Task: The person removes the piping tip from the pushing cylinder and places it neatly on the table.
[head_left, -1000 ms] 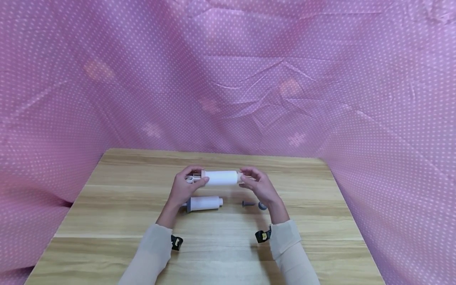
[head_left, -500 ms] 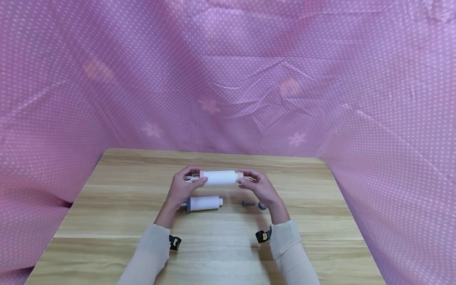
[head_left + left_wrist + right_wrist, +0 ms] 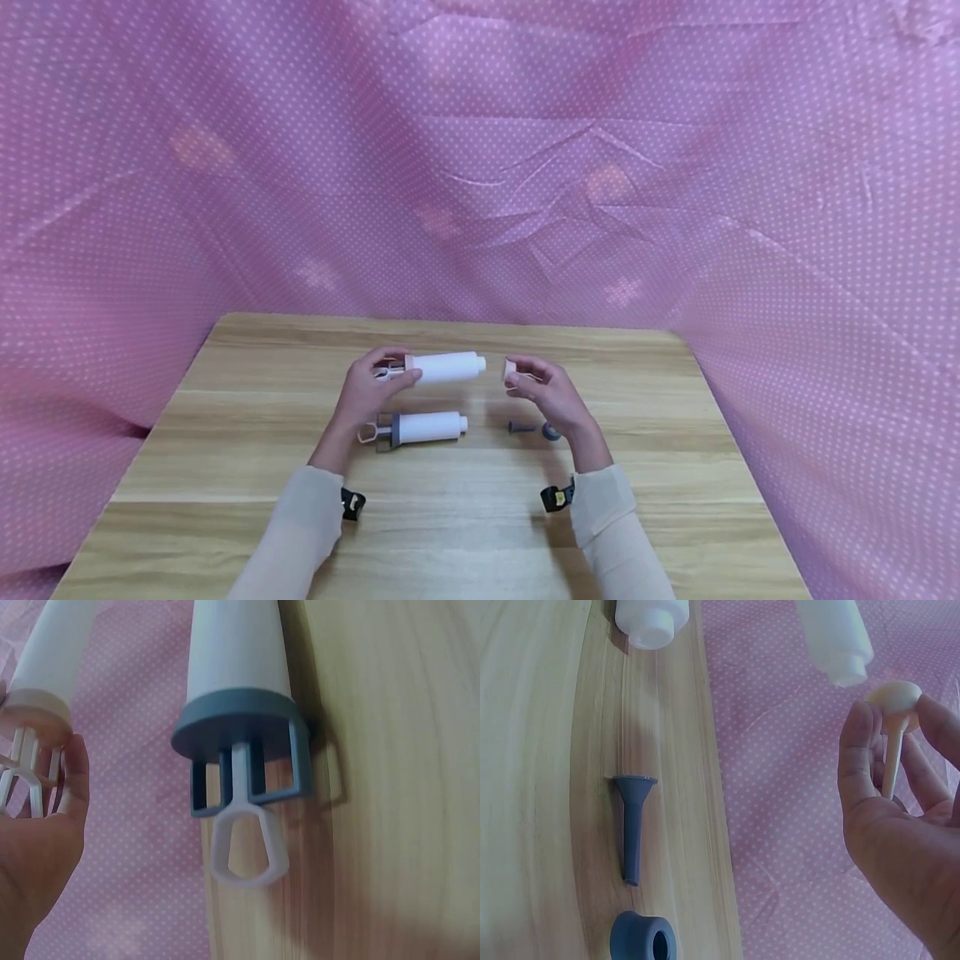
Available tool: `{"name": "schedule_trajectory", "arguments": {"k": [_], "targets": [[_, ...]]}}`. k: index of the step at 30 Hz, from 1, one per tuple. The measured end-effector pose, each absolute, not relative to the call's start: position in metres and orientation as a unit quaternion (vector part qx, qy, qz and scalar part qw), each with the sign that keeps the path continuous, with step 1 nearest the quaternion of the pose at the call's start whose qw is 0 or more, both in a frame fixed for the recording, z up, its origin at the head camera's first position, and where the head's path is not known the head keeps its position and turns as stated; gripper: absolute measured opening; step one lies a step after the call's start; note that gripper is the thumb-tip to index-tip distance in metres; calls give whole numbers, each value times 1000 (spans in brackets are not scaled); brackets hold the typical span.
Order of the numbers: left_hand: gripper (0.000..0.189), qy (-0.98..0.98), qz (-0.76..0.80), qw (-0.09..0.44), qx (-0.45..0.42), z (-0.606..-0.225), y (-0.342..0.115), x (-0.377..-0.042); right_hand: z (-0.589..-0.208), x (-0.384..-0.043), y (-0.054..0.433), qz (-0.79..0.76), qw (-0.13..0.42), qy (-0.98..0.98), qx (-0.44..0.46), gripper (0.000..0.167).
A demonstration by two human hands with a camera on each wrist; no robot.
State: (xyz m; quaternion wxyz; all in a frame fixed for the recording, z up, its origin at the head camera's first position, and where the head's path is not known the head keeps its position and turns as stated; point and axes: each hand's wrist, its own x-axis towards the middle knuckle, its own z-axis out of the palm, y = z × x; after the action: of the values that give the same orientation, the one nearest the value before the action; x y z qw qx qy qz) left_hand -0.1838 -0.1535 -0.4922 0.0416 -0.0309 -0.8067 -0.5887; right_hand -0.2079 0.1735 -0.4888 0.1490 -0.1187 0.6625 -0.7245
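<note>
- One white tube [image 3: 448, 367], with a pale pinkish collar [image 3: 37, 712], is held up off the table, roughly level, its narrow neck [image 3: 482, 363] toward the right hand.
- The left hand [image 3: 366, 388] grips it at the collar end.
- The right hand [image 3: 555, 393] pinches a pale cap [image 3: 895, 700], whose thin stem [image 3: 892, 761] points back toward the palm; cap and neck are apart.
- Nearer the person, a second white tube [image 3: 430, 427] lies on the table, with a blue-grey collar [image 3: 240, 720] and a pale loop handle [image 3: 250, 847].
- Beyond its neck end lie a dark flared nozzle [image 3: 633, 825] and, just beside it, a dark ring cap [image 3: 639, 936].
- All these rest on a wood-grain table [image 3: 465, 542].
- Pink dotted cloth [image 3: 480, 167] hangs around it.
</note>
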Motion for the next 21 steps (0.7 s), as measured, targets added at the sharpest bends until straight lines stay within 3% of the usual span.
{"name": "schedule_trajectory", "arguments": {"k": [21], "targets": [[62,-839,-543,-21,-19,-512,-180,-207,-488,-202,179,-721,157,663,-126,41]]}}
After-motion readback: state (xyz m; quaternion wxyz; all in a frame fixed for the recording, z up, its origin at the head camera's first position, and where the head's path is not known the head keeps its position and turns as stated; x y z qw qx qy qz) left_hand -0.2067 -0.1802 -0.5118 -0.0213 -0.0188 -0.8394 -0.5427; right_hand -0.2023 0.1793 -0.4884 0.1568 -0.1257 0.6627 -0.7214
